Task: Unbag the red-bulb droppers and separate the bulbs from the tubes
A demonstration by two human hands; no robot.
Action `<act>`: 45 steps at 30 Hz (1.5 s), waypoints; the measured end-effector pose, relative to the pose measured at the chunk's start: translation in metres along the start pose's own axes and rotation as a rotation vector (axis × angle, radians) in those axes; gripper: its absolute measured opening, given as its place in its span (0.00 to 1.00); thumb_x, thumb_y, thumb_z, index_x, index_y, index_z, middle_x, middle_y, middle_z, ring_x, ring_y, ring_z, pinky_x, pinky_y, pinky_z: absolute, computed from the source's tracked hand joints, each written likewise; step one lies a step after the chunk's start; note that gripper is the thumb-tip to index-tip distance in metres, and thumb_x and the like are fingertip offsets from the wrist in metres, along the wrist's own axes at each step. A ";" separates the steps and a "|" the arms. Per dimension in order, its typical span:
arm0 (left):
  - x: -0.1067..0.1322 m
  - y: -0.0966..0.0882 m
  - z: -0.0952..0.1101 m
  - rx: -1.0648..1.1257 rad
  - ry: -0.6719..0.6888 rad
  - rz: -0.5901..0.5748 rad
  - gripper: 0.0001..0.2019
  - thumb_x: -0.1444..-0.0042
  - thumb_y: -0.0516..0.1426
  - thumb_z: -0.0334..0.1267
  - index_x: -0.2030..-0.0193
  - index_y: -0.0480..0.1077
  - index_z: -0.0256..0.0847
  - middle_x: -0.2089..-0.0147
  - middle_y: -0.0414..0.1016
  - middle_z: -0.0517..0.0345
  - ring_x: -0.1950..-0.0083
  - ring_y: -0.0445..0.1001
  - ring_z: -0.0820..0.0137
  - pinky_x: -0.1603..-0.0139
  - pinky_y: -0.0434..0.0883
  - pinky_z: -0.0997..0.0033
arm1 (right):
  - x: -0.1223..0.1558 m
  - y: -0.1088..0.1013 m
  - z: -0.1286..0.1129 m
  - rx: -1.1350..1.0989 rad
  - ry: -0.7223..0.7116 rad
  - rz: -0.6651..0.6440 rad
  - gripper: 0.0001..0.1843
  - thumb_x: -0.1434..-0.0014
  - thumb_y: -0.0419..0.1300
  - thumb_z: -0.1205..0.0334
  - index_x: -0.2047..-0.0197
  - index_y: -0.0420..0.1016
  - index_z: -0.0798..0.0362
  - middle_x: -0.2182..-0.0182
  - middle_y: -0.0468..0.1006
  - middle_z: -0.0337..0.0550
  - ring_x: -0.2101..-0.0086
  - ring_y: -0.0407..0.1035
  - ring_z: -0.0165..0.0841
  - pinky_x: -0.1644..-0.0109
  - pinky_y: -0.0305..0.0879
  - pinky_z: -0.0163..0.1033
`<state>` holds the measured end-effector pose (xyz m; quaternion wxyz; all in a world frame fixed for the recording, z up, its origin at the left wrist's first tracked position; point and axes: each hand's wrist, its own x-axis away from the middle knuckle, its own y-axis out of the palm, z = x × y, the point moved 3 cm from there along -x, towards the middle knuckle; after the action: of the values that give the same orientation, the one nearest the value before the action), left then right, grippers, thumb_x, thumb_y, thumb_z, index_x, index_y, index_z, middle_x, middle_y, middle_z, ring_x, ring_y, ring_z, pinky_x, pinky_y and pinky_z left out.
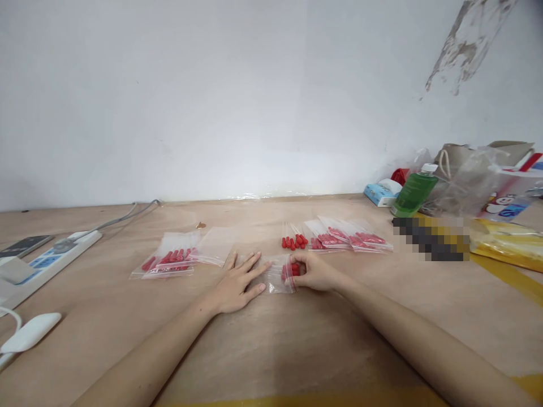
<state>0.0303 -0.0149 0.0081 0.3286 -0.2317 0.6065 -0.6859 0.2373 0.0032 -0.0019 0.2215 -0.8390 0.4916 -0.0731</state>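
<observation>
Zip bag (278, 276) | between hands | left hand (237, 285) flat on it | right hand (314, 272) pinching mouth

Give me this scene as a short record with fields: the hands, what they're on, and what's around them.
Surface: wooden table
Left hand: flat, palm down on small clear bag
Right hand: fingers pinching the bag's end, red pieces inside
Left of hands: filled bags, empty bags
Beyond hands: loose red pieces, more filled bags
Far right: green bottle
</observation>
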 end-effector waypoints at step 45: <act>-0.005 -0.005 -0.029 0.340 -0.476 0.156 0.07 0.50 0.53 0.40 0.70 0.68 0.40 0.75 0.69 0.62 0.73 0.67 0.72 0.72 0.61 0.74 | -0.054 -0.028 0.001 0.950 -0.173 0.424 0.14 0.44 0.49 0.71 0.58 0.72 0.53 0.60 0.71 0.47 0.60 0.64 0.34 0.60 0.58 0.36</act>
<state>0.0125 0.0089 0.0090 0.5471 -0.2804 0.4050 -0.6768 0.2325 0.0616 0.0148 0.6272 -0.5310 0.5432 -0.1719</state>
